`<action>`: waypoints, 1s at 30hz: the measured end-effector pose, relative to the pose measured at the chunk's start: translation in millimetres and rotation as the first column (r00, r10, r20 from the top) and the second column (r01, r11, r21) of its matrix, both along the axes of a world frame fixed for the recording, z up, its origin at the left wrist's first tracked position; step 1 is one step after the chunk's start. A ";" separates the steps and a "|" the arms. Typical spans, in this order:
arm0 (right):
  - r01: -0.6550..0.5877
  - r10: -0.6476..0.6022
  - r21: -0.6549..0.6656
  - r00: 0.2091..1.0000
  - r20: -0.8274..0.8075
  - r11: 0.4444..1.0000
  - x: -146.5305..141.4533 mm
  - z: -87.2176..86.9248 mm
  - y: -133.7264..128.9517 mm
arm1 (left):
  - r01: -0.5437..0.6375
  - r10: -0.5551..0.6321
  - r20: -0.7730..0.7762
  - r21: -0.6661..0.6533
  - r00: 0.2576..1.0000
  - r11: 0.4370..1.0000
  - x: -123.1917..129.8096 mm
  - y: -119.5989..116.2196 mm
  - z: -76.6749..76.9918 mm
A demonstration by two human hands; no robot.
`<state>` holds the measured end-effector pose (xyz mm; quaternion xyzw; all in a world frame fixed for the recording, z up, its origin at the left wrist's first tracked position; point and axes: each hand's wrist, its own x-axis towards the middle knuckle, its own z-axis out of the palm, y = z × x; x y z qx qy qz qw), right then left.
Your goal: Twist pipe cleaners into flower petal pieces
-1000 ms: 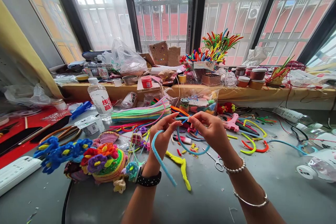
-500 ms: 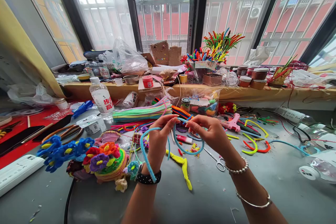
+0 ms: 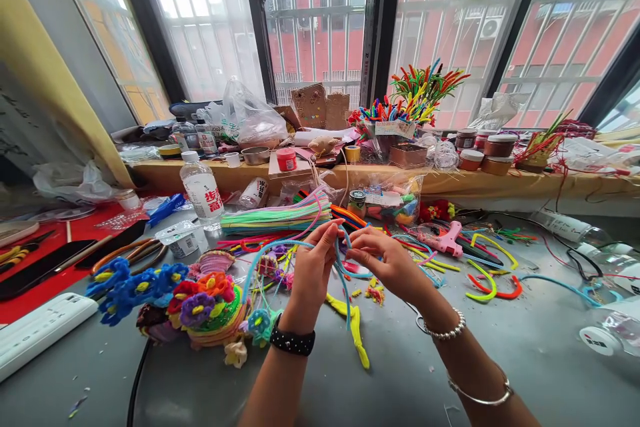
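Note:
My left hand (image 3: 316, 267) pinches a light blue pipe cleaner (image 3: 280, 243) between thumb and fingertips. One length of it arches out to the left over the flower craft, and another hangs below the fingers. Close on the right, my right hand (image 3: 390, 263) has its curled fingers at the small blue loop standing between the hands; its exact grip is partly hidden. Beneath the hands lies a bent yellow pipe cleaner (image 3: 356, 333). Left of them sits a craft pot with fuzzy flowers (image 3: 197, 307) in blue, red, orange and purple.
Behind the hands lies a bundle of pastel pipe cleaners (image 3: 275, 217). A water bottle (image 3: 203, 193) stands at left, beyond a white power strip (image 3: 45, 333). At right are a pink glue gun (image 3: 447, 238), loose pipe cleaner pieces and a lying clear bottle (image 3: 613, 330). Scissors (image 3: 419, 321) are partly covered.
The wide blue loop between my hands has become smaller and the hands are closer together. The free left length swung outward from my wrist. The view shifted slightly.

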<state>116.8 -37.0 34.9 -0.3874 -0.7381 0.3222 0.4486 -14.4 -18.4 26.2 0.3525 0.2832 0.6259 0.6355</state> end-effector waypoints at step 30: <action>-0.140 0.031 -0.264 0.925 -0.379 0.954 -8.4 -22.3 7.1 | -0.018 0.007 0.101 0.112 0.995 0.994 -6.4 4.3 -1.4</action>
